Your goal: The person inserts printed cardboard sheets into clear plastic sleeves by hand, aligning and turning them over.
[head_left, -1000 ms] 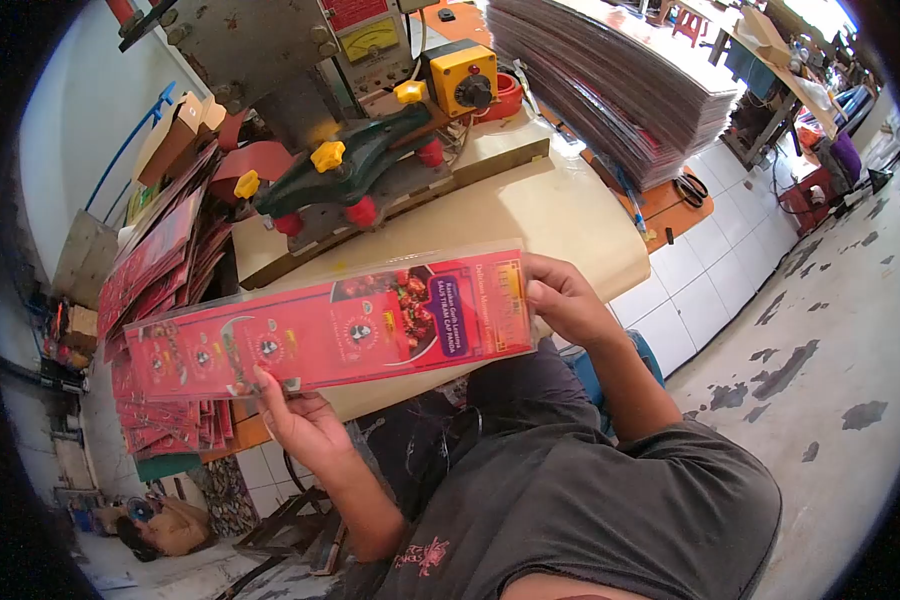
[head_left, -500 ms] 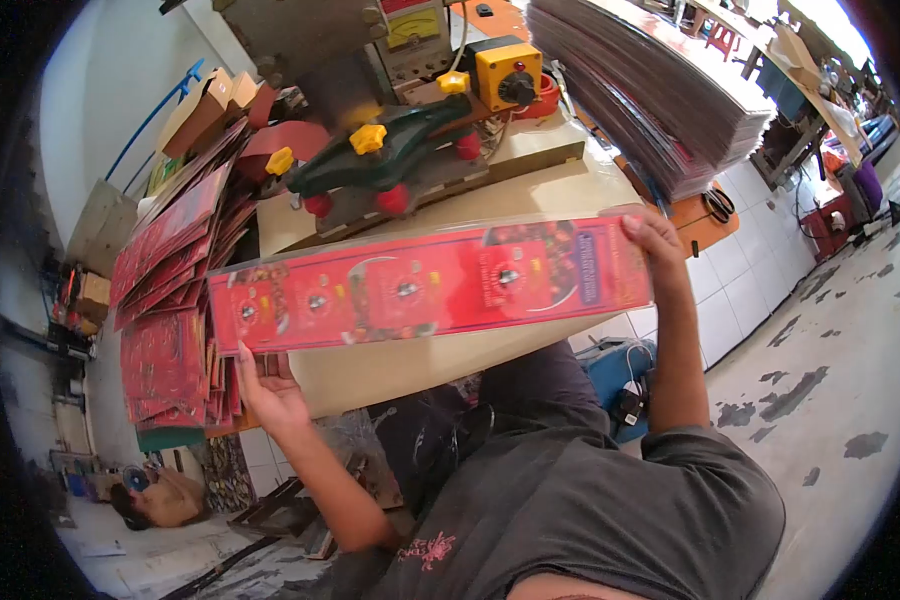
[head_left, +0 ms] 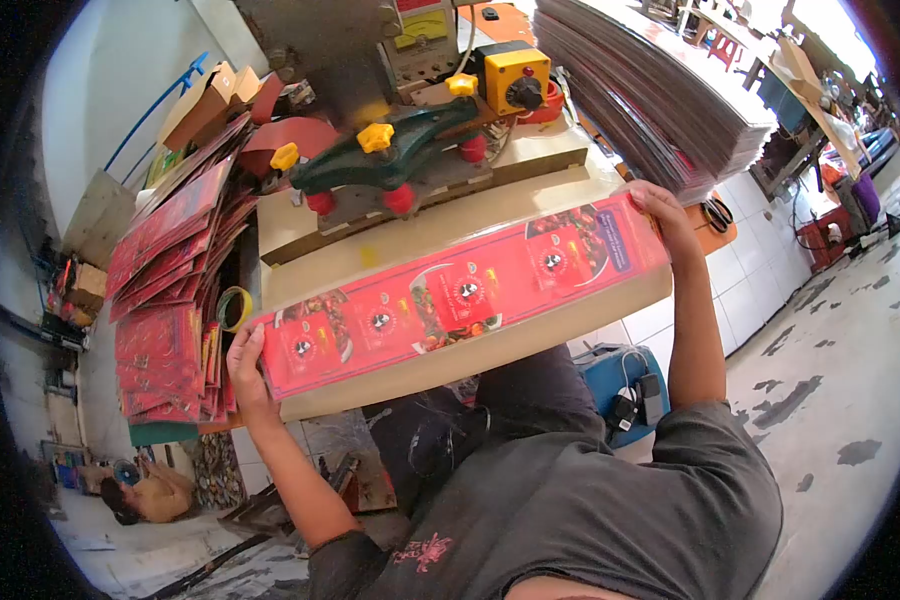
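Observation:
A long red printed plastic sheet (head_left: 465, 300), with food pictures and several round emblems, stretches between my hands. It tilts up toward the right, over the cream work surface (head_left: 410, 385) of a press machine. My left hand (head_left: 250, 370) is closed on its left end, thumb on the printed face. At the upper right corner, my right hand (head_left: 660, 215) grips the other end, its remaining fingers partly hidden. Beyond the sheet is the machine's dark green pressing arm (head_left: 395, 165) with yellow star knobs and red feet.
Stacked red printed sheets (head_left: 165, 340) lean at the left, beside a yellow tape roll (head_left: 234, 308). A yellow control box (head_left: 515, 80) sits behind the machine. A tall pile of sheets (head_left: 660, 90) and scissors (head_left: 717, 214) are at right. Another person (head_left: 155, 490) sits at lower left.
The printed sheet has come down toward the work surface; its left end is lower and nearer my body, its right end slightly higher. The tape roll now shows.

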{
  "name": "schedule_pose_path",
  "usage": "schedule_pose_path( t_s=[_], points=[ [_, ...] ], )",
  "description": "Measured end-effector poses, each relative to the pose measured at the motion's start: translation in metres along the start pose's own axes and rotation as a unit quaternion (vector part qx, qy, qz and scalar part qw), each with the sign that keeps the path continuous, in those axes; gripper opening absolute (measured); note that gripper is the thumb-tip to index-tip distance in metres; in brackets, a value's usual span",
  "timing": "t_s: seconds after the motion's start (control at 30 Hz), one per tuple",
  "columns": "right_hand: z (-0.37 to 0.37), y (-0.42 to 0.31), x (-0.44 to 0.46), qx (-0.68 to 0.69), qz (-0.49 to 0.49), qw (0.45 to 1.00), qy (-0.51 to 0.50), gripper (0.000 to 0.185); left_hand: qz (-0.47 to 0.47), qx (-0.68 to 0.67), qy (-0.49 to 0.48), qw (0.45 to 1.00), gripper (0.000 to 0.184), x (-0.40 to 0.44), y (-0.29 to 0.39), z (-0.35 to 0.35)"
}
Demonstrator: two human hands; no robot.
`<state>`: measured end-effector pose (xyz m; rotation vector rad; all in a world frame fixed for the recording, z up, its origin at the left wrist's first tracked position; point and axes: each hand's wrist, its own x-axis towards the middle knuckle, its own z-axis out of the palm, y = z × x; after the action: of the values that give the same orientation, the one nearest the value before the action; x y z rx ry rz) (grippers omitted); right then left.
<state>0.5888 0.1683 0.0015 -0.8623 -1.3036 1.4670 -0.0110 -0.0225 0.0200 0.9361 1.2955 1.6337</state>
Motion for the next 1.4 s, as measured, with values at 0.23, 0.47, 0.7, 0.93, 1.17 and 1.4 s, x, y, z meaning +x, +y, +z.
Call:
schedule_pose_path(
  t_s=[0.23,0.47,0.7,0.93,1.17,1.4],
  points=[
    [0.011,-0.008,0.0,0.014,0.031,0.999,-0.012,0.036,-0.002,-0.014,-0.038,0.999,0.025,0.006,-0.002,0.002],
    [0.001,0.003,0.004,0.037,0.02,0.999,-0.014,0.036,0.014,-0.025,-0.007,1.0,0.023,0.017,-0.02,-0.009],
    [-0.003,0.003,0.006,0.019,0.025,0.999,-0.038,0.034,0.02,0.024,-0.019,0.999,0.02,0.019,-0.024,-0.018],
    [0.003,0.002,0.002,-0.046,-0.006,0.999,-0.012,0.034,0.006,0.048,-0.019,0.999,0.025,0.01,-0.023,-0.006],
    [0.011,-0.01,-0.003,-0.209,-0.058,0.976,0.032,0.032,0.056,0.058,0.062,0.995,0.026,0.004,-0.025,-0.007],
    [0.053,0.004,-0.005,-0.041,-0.068,0.988,0.132,0.028,0.046,-0.077,0.071,0.993,0.019,0.006,-0.026,0.002]
  ],
)
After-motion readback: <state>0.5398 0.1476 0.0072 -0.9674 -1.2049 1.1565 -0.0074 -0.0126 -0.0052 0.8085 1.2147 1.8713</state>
